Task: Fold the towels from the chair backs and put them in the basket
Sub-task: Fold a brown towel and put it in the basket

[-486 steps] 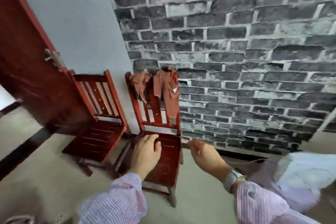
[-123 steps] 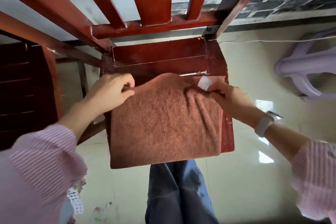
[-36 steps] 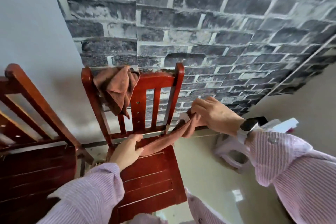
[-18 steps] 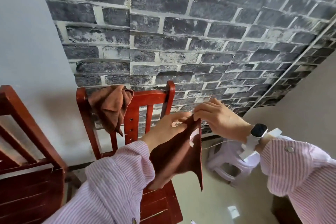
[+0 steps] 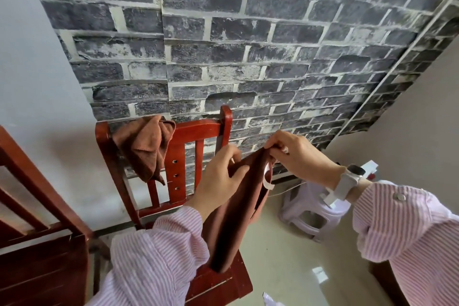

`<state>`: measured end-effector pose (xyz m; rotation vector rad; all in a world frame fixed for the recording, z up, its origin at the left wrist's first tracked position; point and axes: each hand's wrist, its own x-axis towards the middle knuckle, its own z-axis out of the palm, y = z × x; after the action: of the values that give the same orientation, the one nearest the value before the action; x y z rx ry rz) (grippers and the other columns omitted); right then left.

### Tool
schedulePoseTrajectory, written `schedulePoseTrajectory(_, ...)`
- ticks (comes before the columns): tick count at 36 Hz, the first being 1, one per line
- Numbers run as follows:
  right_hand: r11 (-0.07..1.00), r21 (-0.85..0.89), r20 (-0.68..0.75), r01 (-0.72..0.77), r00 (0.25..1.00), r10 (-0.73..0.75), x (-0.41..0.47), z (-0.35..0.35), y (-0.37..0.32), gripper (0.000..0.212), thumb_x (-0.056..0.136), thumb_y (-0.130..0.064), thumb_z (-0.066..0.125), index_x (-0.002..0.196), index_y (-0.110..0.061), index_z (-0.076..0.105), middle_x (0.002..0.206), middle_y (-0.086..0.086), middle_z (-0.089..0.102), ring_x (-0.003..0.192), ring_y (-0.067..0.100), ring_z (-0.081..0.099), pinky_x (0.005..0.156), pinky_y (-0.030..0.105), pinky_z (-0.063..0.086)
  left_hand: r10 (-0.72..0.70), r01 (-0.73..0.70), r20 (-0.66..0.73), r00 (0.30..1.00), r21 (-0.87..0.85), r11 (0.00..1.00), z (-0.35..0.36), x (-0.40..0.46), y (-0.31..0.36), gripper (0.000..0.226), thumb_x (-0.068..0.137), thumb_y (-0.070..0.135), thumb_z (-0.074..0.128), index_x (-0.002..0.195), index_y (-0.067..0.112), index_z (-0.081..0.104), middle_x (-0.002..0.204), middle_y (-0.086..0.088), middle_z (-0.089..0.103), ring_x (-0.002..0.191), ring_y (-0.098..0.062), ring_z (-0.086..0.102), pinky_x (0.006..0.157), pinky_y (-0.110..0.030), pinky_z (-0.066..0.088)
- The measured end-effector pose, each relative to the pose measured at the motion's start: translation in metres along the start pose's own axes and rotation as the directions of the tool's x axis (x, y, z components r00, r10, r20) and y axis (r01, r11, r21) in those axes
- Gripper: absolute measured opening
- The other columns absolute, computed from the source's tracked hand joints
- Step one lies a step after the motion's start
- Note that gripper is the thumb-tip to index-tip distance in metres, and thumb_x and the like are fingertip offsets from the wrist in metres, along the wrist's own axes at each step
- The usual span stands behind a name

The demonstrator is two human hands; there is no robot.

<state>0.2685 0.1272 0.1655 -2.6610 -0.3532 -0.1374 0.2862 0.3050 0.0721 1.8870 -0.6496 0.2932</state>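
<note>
A folded rust-brown towel (image 5: pixel 233 226) hangs in the air above the seat of the red wooden chair (image 5: pixel 198 131). My left hand (image 5: pixel 218 181) grips its upper left edge. My right hand (image 5: pixel 298 156) pinches the upper right corner, where a white label loop dangles. A second brown towel (image 5: pixel 146 146) lies bunched over the chair's top rail at the left. No basket is in view.
A second red chair (image 5: pixel 37 243) stands at the left. A pale lilac plastic stool (image 5: pixel 313 213) sits on the floor at the right, by the dark brick-pattern wall (image 5: pixel 248 45). A dark object shows at the bottom right corner.
The towel was folded flat on the seat, then lifted. Over the last half second my hands have drawn a little closer together and the towel hangs narrower.
</note>
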Motion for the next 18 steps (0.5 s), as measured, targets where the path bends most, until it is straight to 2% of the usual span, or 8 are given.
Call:
schedulePoseTrajectory(2,1.0,0.007,0.013,-0.002,1.0,0.001,0.004,-0.001,-0.006,0.01,0.085,-0.007,0.057,0.094,-0.008,0.062,0.083,-0.002,0.06,0.076,0.016,0.06,0.072,0.023,0.048,0.033,-0.034,0.009,0.999,0.037,0.999,0.004,-0.003,0.003,0.015,0.079,0.023,0.06,0.083,0.012,0.05,0.08,0.008,0.048,0.073,-0.004,0.045,0.069,-0.01,0.035)
schedulePoseTrajectory(6,0.999,-0.039,0.066,0.016,0.998,-0.013,0.011,0.0,-0.019,0.008,0.084,-0.014,0.061,0.088,-0.007,0.062,0.081,0.003,0.063,0.073,0.017,0.058,0.061,0.019,0.044,-0.013,0.016,-0.058,0.998,0.059,0.998,0.014,-0.007,0.009,0.025,0.076,0.038,0.062,0.079,0.013,0.056,0.084,0.003,0.056,0.076,-0.005,0.05,0.07,-0.013,0.039)
schedulePoseTrajectory(9,0.998,-0.062,0.081,0.018,0.997,-0.013,0.016,0.002,-0.023,0.01,0.083,-0.014,0.062,0.087,-0.006,0.065,0.082,0.004,0.066,0.073,0.017,0.059,0.062,0.018,0.044,-0.091,0.102,-0.15,0.984,0.066,0.993,0.017,-0.008,0.013,0.035,0.075,0.05,0.06,0.074,0.015,0.057,0.08,0.005,0.058,0.073,-0.006,0.052,0.069,-0.014,0.04)
schedulePoseTrajectory(11,0.999,-0.051,0.102,0.007,0.995,-0.002,0.018,0.002,-0.025,0.01,0.083,-0.015,0.064,0.088,-0.007,0.067,0.081,0.002,0.067,0.073,0.016,0.061,0.061,0.014,0.045,-0.126,0.154,-0.198,0.972,0.133,0.979,0.018,-0.007,0.013,0.038,0.076,0.054,0.057,0.074,0.016,0.059,0.077,0.006,0.059,0.07,-0.007,0.053,0.067,-0.019,0.044)
schedulePoseTrajectory(13,1.0,-0.023,0.129,0.014,0.992,-0.011,0.021,0.002,-0.025,0.01,0.083,-0.015,0.064,0.09,-0.008,0.068,0.082,0.001,0.066,0.075,0.015,0.062,0.063,0.012,0.045,-0.143,0.19,-0.237,0.961,0.19,0.963,0.018,-0.006,0.012,0.037,0.079,0.051,0.053,0.075,0.016,0.061,0.075,0.005,0.06,0.068,-0.009,0.054,0.067,-0.026,0.047)
schedulePoseTrajectory(16,0.998,-0.015,0.159,0.054,0.986,-0.051,0.021,0.003,-0.025,0.011,0.086,-0.012,0.061,0.094,-0.007,0.067,0.088,0.003,0.068,0.08,0.016,0.062,0.073,0.023,0.05,-0.168,0.235,-0.269,0.948,0.24,0.942,0.018,-0.003,0.013,0.033,0.08,0.042,0.045,0.074,0.015,0.062,0.072,0.004,0.062,0.065,-0.011,0.054,0.071,-0.034,0.046)
schedulePoseTrajectory(18,0.997,-0.024,0.154,0.08,0.985,-0.075,0.021,0.004,-0.024,0.012,0.087,-0.011,0.058,0.095,-0.007,0.066,0.092,0.004,0.067,0.082,0.016,0.061,0.077,0.025,0.049,-0.202,0.274,-0.257,0.945,0.283,0.919,0.02,-0.002,0.013,0.033,0.078,0.039,0.04,0.073,0.015,0.062,0.07,0.004,0.061,0.064,-0.012,0.052,0.076,-0.035,0.043)
